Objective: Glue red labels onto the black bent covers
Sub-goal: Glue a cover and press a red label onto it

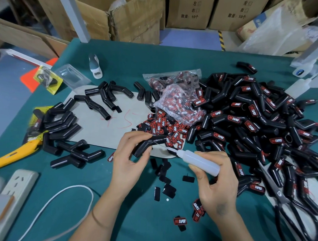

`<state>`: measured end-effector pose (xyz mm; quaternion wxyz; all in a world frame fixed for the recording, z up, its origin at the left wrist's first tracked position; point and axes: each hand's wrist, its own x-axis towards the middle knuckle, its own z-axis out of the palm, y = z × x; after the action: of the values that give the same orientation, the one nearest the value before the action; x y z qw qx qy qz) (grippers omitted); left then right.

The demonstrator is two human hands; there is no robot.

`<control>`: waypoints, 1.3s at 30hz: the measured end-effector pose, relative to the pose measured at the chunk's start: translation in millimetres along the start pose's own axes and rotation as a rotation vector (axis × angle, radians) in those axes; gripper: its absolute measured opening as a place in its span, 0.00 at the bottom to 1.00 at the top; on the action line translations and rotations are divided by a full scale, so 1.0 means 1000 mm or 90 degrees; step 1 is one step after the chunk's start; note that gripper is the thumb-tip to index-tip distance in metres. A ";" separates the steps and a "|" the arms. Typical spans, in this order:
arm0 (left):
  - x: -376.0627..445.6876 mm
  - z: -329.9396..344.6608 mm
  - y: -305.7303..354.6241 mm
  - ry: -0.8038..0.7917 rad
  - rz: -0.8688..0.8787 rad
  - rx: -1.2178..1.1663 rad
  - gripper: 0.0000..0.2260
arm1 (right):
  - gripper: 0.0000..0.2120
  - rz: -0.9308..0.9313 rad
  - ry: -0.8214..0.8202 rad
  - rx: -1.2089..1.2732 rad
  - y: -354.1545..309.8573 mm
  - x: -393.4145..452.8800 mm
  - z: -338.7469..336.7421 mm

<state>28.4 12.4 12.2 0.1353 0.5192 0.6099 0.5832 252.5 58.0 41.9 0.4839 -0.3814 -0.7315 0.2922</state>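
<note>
My left hand (131,154) holds a black bent cover (146,143) above the table; a red label (168,141) sits near the cover's right end. In my right hand (217,187) is a small translucent glue bottle (200,161), its white nozzle pointing up-left just below that label. Loose red labels (162,126) lie heaped behind the cover, with more in clear plastic bags (179,101). Plain black covers (63,124) lie at the left. A big pile of labelled covers (254,119) fills the right side.
Scissors (283,200) lie at the right front. A yellow utility knife (15,154), a white power strip (13,192) and a white cable (54,199) are at the left. A grey card sheet (107,122) covers the green table (137,221). Cardboard boxes (135,17) stand behind.
</note>
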 end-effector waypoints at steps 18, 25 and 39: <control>0.001 -0.001 0.003 0.030 -0.026 -0.022 0.16 | 0.18 0.034 0.013 0.047 -0.005 0.005 -0.003; 0.006 -0.003 0.007 0.035 -0.112 -0.082 0.19 | 0.15 0.230 0.041 0.199 -0.005 0.012 -0.001; 0.009 -0.001 0.006 0.033 -0.254 -0.234 0.21 | 0.18 0.257 -0.050 -0.109 0.022 0.016 0.007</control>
<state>26.5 17.4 21.6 0.3236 0.3406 0.5872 0.6592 248.3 82.6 29.9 0.3523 -0.5482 -0.6807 0.3346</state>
